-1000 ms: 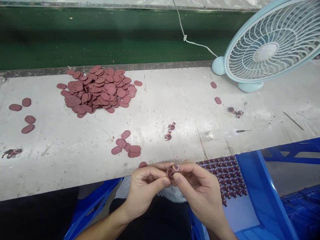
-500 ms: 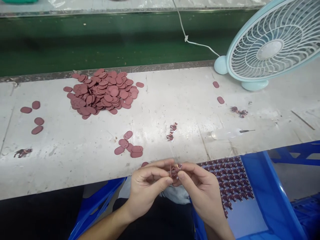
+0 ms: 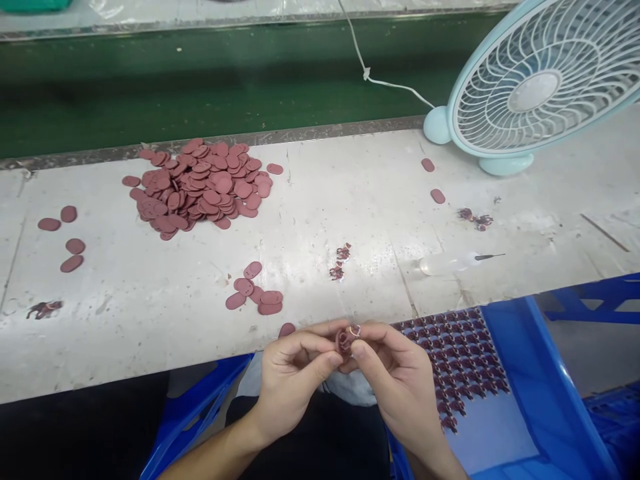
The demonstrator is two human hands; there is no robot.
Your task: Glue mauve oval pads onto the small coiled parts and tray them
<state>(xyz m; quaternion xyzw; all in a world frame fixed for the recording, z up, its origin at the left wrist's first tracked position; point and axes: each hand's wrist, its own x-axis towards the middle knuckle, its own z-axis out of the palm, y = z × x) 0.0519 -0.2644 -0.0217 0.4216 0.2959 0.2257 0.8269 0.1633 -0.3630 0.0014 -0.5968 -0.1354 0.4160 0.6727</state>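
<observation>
Presently, the left hand (image 3: 290,377) clamps a maroon oval disc (image 3: 339,341), the right hand (image 3: 403,383) a brown animal figurine (image 3: 351,335), at the worktop's near edge (image 3: 175,357); apply light, even pressure.

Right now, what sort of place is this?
Probably a small-parts assembly workshop, judging by the pile of reddish oval pieces on a scuffed white bench and the rows of small dark figures in a blue tray.
</observation>
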